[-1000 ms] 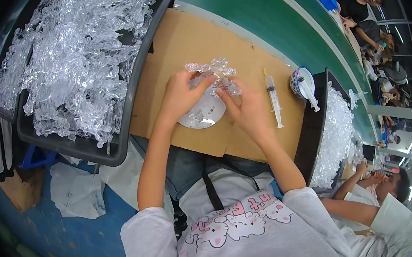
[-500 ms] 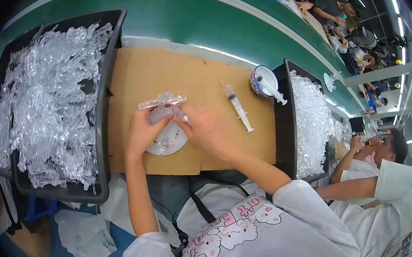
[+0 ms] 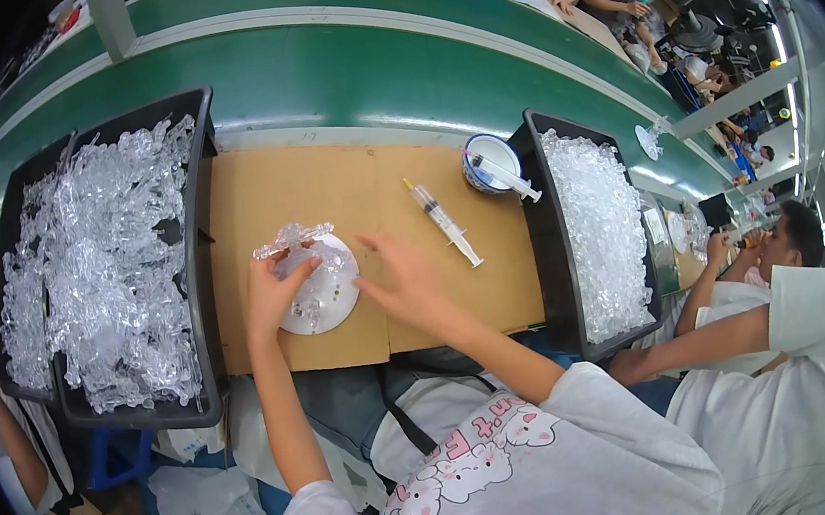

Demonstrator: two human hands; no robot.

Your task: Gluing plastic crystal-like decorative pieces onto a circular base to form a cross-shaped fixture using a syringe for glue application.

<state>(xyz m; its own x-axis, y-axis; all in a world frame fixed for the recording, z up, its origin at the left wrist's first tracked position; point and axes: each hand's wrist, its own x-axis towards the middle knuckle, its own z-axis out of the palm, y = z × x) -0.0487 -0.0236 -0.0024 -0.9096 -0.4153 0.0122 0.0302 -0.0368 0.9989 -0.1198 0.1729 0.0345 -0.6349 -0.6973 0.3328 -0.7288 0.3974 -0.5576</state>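
My left hand [image 3: 271,294] pinches a clear plastic piece [image 3: 292,238] with a branching top, held above a round white plate [image 3: 347,303]. Small clear parts show over the plate, though their exact shapes are hard to make out. To the plate's right, my right hand [image 3: 403,281] has its thumb and fingers apart, with nothing seen in it. A syringe [image 3: 445,224] with a yellowish tip lies on the cardboard [image 3: 323,171] beyond that hand. Further right, a second syringe [image 3: 510,181] rests across a blue-and-white bowl [image 3: 478,179].
Black bins heaped with clear plastic parts flank the cardboard: a large bin [image 3: 205,309] on the left and a narrower bin [image 3: 551,253] on the right. Behind runs a green bench [image 3: 313,77]. A co-worker in a white shirt [image 3: 796,368] sits close on my right.
My right hand has come off the clear piece, and its fingers have spread. The left hand still holds the piece. The whole view has shifted, showing more of the bench behind.
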